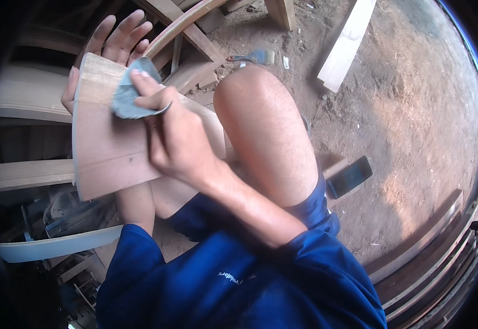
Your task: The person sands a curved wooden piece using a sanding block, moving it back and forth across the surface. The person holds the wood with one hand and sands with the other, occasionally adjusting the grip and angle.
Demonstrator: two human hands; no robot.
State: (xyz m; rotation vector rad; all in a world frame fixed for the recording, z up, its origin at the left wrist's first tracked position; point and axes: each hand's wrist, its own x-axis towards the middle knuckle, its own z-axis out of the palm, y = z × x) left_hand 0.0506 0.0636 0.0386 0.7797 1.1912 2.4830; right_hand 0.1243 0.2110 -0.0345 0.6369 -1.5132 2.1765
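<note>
A flat, pale wooden board point(107, 152) with a gently curved end lies tilted over my lap. My right hand point(177, 131) grips a folded sheet of grey-green sandpaper point(130, 100) and presses it on the board's upper face. Behind the board is my left hand point(117, 43). Its fingers rise past the far edge, the thumb shows at the left edge, and the palm is hidden; it supports the board from beneath.
Wooden frame pieces point(200, 45) stand ahead. A paintbrush point(257, 57) and a pale plank point(348, 49) lie on the dirt floor. At the right, a smartphone point(350, 177) rests on a small wooden box point(333, 163). Stacked timber point(420, 246) lies lower right.
</note>
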